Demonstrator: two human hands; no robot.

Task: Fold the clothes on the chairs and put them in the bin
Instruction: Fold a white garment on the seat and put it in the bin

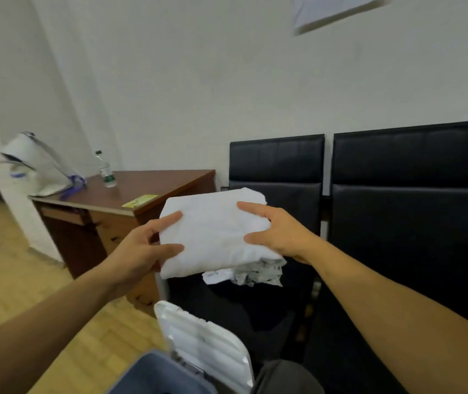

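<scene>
A folded white garment [213,234] is held up in the air between both hands, above a black chair seat [227,305]. My left hand [139,248] grips its left edge with the thumb on top. My right hand [275,231] grips its right edge, fingers spread over the top. A printed part of the cloth [258,273] hangs out under the fold. Below, at the bottom edge, stands a grey-blue bin [153,373] with its white lid [201,342] tipped open.
Two black padded chairs [414,194] line the wall on the right. A brown wooden desk [130,194] to the left carries a white bag [39,169], a plastic bottle [106,170] and a yellow card [139,201]. Wooden floor [8,268] spreads left.
</scene>
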